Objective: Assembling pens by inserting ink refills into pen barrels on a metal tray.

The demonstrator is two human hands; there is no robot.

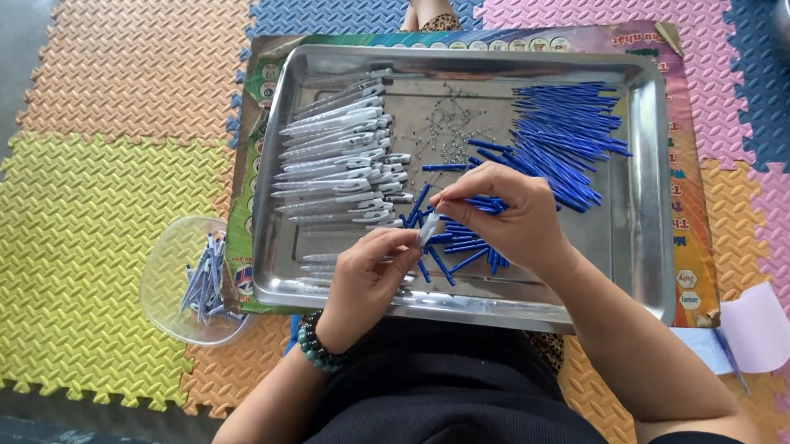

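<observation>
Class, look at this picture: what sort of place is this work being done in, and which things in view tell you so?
Probably a home floor used for piecework. Colourful foam mats cover the floor, and a metal tray holds clear pen barrels and blue refills, sorted for assembly.

Bare tray floor [630, 232] beside blue refills [563, 136].

We have the metal tray [653, 215] lying on a printed sheet [701, 235], which lies on the foam floor mats [103, 191]. Our left hand [370, 279] and right hand [510, 223] meet over the tray's near middle, a pen barrel [428, 228] between their fingertips. Left of and beyond our left hand lies a row of pen barrels [340, 162]. Beyond our right hand lies the heap of refill tubes [563, 136], with loose ones under it. Small springs [452, 127] lie between the two heaps. Off the tray, left of our left hand, a clear bowl [166, 283] holds assembled pens [204, 280].
</observation>
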